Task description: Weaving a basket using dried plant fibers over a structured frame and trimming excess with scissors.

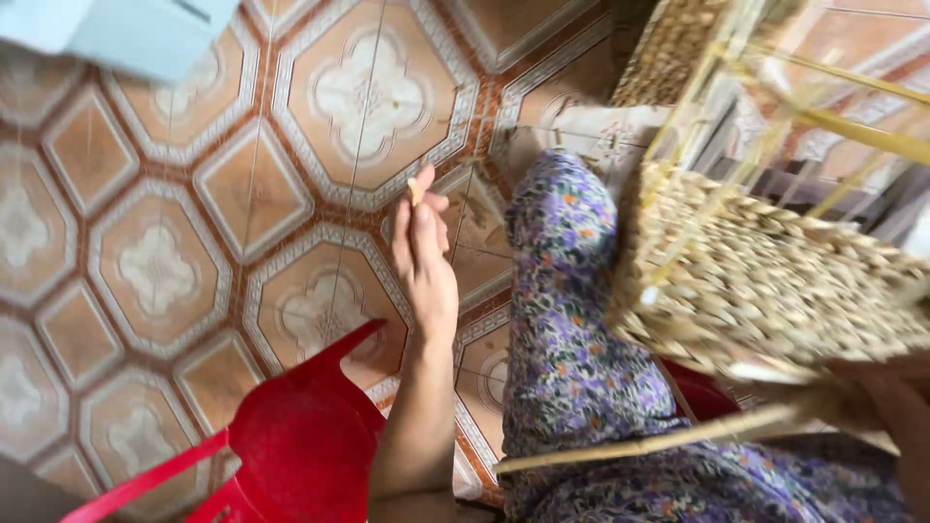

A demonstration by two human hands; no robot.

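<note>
Seated, the person pinches a thin straw strand (415,190) in the raised left hand (423,257), while the right hand (896,412), mostly hidden, grip unclear, supports a woven basket (765,281) beside the knee.

Right hand (896,407) mostly hidden behind the blurred woven basket (765,281)

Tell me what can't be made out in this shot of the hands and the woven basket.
Head view:
- Right hand: mostly cut off by the frame edge, grip unclear.
- Woven basket: its wire frame top is blurred.
- Left hand: its fingertips hold something too small to identify.
- Red plastic chair: cut by the bottom edge.
</note>
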